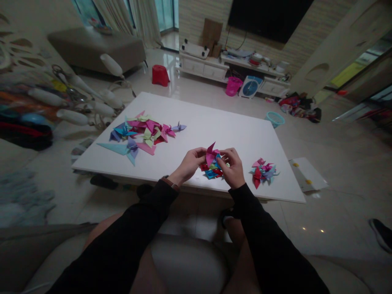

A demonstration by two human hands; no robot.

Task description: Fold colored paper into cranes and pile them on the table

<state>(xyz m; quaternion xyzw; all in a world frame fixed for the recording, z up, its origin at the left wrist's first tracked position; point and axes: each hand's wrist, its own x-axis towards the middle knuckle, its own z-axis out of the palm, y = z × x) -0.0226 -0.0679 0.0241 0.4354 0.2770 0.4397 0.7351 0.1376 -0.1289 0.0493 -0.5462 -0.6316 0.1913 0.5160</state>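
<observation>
My left hand (190, 163) and my right hand (233, 167) pinch a magenta folded paper piece (210, 155) between them, just above the near edge of the white table (214, 126). Both hands have their fingers closed on the paper. Under the hands lies a small heap of red, blue and green folded papers (212, 171). A second small heap of folded papers (263, 171) lies to the right of my right hand. A larger spread of coloured origami pieces (142, 134) covers the table's left part.
A white sheet with yellow dots (308, 175) lies on the floor by the table's right corner. A red stool (160, 75), pink bin (233, 85), teal basket (275, 119) and a TV cabinet (232, 67) stand beyond the table. Scissors and clutter sit at far left.
</observation>
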